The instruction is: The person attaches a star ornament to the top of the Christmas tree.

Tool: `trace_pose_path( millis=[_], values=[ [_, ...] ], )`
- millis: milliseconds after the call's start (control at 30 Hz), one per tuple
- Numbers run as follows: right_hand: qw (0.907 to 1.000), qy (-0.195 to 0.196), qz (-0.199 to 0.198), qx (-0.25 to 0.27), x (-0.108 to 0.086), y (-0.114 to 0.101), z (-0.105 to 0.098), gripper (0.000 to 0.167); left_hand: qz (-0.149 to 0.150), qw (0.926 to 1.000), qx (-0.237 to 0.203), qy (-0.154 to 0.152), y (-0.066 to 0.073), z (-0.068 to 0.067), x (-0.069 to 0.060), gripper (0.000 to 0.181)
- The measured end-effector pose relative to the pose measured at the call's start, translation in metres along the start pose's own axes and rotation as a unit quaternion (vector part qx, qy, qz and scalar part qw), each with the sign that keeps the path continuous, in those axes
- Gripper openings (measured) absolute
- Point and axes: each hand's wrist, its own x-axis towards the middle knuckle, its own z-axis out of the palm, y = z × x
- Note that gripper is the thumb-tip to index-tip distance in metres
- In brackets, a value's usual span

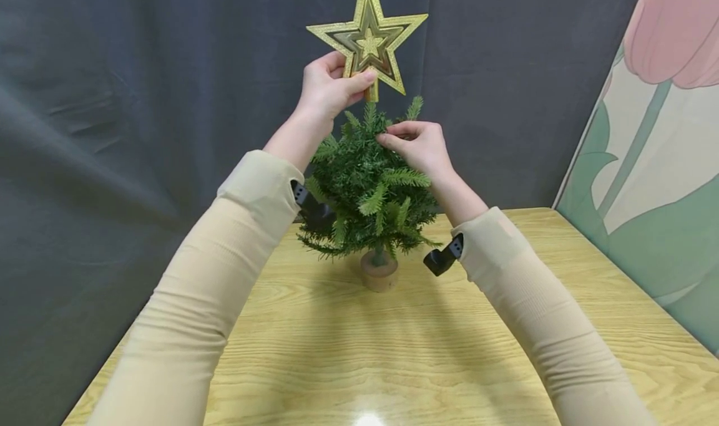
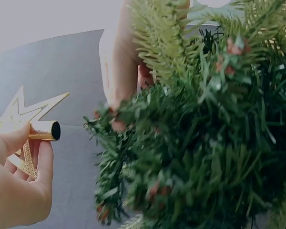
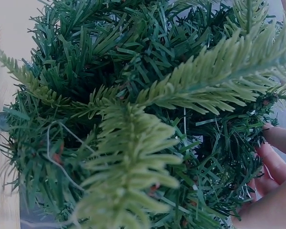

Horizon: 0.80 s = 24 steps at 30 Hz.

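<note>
A gold star tree topper point(image 1: 369, 43) stands upright above a small artificial Christmas tree point(image 1: 359, 179). My left hand point(image 1: 331, 88) pinches the star at its lower part, thumb in front, beside the short tube. In the left wrist view the tube's dark hollow end point(image 2: 56, 130) faces the tree's tip, with a gap between them. My right hand point(image 1: 424, 146) is at the upper right of the tree, thumb and fingers pinching a green branch close to the top. Part of those fingers is hidden among the needles in the right wrist view.
The tree stands in a small round pot point(image 1: 379, 275) on a wood-grain table point(image 1: 337, 357). Behind hangs a dark grey curtain point(image 1: 494, 70). A panel with a painted tulip point(image 1: 646, 164) borders the right side. Black wrist cameras point(image 1: 444, 259) sit at both cuffs.
</note>
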Motion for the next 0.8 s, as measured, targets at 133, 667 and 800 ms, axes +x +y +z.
trace_pose_path(
  millis=[133, 667, 800],
  values=[
    [1.0000, -0.001, -0.004, -0.001, 0.001, 0.000, 0.000, 0.032, -0.011, 0.9999, -0.004, -0.003, -0.002, 0.004, 0.002, 0.039],
    [1.0000, 0.001, 0.001, 0.007, -0.002, -0.002, 0.003, 0.032, -0.037, 0.9993, -0.002, -0.002, -0.016, 0.006, 0.006, 0.038],
    [1.0000, 0.002, -0.005, 0.005, -0.002, -0.002, 0.002, 0.033, -0.048, 0.9985, -0.025, -0.004, -0.018, 0.006, 0.006, 0.039]
  ],
)
